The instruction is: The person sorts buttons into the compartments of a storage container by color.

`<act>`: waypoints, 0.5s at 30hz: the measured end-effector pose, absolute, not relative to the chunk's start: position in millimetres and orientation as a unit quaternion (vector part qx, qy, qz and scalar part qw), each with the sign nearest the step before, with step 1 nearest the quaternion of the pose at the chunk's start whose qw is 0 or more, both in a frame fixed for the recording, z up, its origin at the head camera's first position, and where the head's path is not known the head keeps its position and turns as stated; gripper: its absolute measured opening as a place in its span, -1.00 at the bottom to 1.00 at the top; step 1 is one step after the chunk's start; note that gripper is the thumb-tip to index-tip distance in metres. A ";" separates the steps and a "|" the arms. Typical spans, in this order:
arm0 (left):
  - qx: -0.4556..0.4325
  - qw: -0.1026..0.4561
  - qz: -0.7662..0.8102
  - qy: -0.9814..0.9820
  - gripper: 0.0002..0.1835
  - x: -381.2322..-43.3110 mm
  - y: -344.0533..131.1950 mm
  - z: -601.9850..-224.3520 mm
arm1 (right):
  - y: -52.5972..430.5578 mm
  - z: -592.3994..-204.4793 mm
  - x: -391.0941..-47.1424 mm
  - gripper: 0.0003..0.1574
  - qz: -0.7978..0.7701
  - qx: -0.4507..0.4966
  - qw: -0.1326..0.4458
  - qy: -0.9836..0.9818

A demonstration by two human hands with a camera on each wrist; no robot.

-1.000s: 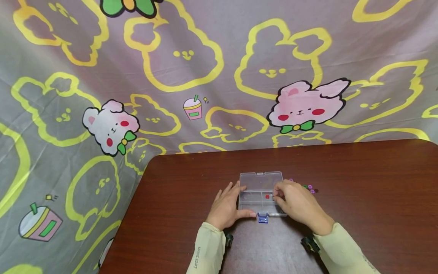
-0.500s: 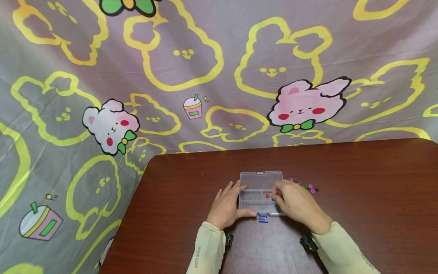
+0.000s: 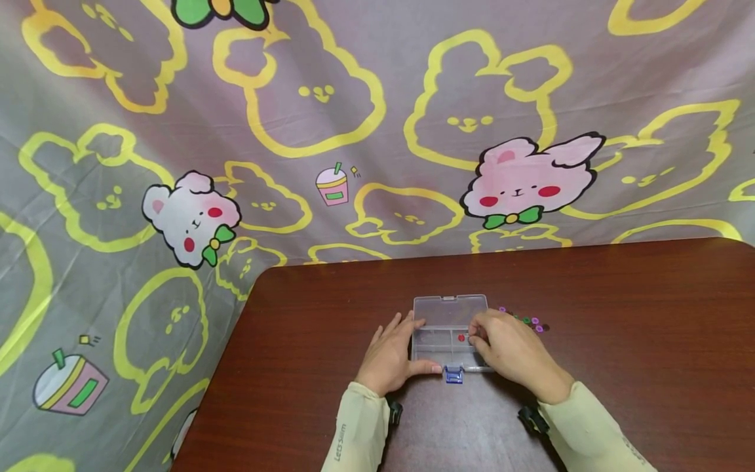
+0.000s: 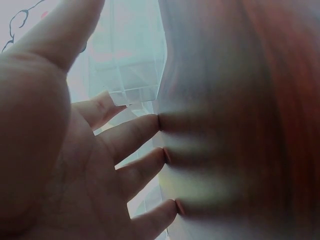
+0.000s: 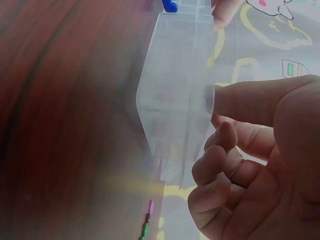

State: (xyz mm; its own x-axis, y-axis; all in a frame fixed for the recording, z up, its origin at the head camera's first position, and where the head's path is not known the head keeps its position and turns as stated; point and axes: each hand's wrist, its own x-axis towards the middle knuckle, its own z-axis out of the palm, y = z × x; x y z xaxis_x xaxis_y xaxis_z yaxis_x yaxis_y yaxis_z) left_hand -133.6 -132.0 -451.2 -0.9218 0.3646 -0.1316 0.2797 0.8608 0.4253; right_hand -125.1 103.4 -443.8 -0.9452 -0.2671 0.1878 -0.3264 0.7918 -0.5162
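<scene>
A clear plastic compartment box (image 3: 433, 354) lies with its lid (image 3: 450, 311) up and a blue latch (image 3: 453, 375) at the front. My left hand (image 3: 386, 357) spans its left side, thumb along the front edge and index finger at the back corner. In the left wrist view the other fingers (image 4: 137, 172) spread straight with their tips on the table. A small round red piece (image 3: 461, 338) lies in the back right compartment. Beside it, the right hand (image 3: 513, 344) reaches over the box's right wall with curled fingers; whatever its fingertips hold is hidden.
Several small ring-shaped pieces, purple (image 3: 535, 321), green (image 3: 527, 320) and dark brown (image 3: 545, 328), lie on the brown table (image 3: 637, 341) right of the box, partly behind the right hand. A patterned cloth (image 3: 395, 131) hangs behind and to the left.
My right hand has shifted very slightly left over the right compartments. The left hand and the box look the same.
</scene>
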 end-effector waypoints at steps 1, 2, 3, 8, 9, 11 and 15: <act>0.168 0.104 0.203 0.959 -0.03 -133.4 -132.0 -451.2 | 103.6 -443.4 -125.0 -0.83 0.282 0.156 0.051 -0.945; 0.169 0.103 0.203 0.959 -0.03 -133.2 -132.0 -451.1 | 103.8 -442.9 -124.8 -0.84 0.283 0.155 0.049 -0.945; 0.169 0.103 0.203 0.959 -0.03 -133.2 -132.0 -451.0 | 104.2 -442.4 -124.7 -0.85 0.283 0.154 0.047 -0.945; 0.169 0.104 0.203 0.959 -0.03 -132.6 -131.8 -449.7 | 106.0 -439.5 -124.2 -0.87 0.284 0.147 0.038 -0.947; 0.169 0.105 0.204 0.959 -0.02 -132.7 -131.7 -449.3 | 106.6 -438.8 -123.9 -0.87 0.285 0.147 0.038 -0.947; 0.168 0.106 0.205 0.958 -0.02 -132.7 -131.5 -449.0 | 107.8 -437.4 -123.4 -0.87 0.284 0.145 0.041 -0.947; 0.166 0.108 0.208 0.958 -0.02 -132.8 -130.9 -448.7 | 110.2 -435.4 -121.7 -0.88 0.288 0.142 0.043 -0.946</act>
State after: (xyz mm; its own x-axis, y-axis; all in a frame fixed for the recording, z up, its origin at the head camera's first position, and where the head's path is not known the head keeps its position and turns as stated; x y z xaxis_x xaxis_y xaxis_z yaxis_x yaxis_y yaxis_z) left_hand -132.8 -130.9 -448.7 -0.9217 0.3623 -0.1387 0.2724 0.8589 0.4337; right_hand -121.7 110.2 -435.4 -0.9558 -0.2448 0.1628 -0.2940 0.7931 -0.5335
